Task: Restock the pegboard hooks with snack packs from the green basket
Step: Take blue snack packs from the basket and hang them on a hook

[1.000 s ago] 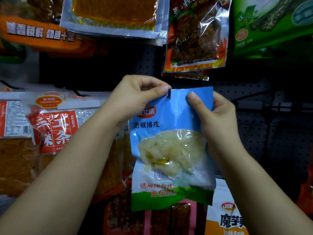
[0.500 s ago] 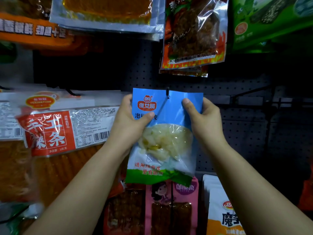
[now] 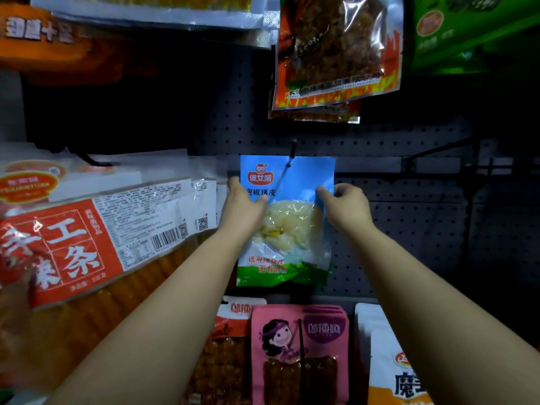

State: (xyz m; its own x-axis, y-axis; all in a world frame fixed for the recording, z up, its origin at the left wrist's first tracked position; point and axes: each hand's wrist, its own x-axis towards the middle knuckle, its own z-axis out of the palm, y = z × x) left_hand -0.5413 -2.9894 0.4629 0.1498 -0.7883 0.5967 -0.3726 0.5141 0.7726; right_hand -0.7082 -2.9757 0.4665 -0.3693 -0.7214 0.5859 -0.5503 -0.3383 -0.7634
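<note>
Both forearms are bare to the frame's edge; left hand [image 3: 242,213] and right hand [image 3: 346,207] wear no gloves or rings.

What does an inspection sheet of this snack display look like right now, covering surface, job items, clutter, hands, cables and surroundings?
Surface: dark pegboard, bare holes to the right of the blue pack.
Job's things: blue snack pack threaded on a hook, hanging upright; green basket not in view.
Clutter: nothing seen.
Hands: left hand grips the pack's left edge; right hand pinches its right edge.
Cables: nothing seen.
Surroundings: red-label pack at left, flame-print pack above, green pack upper right, pink pack below, white and orange pack lower right.
</note>
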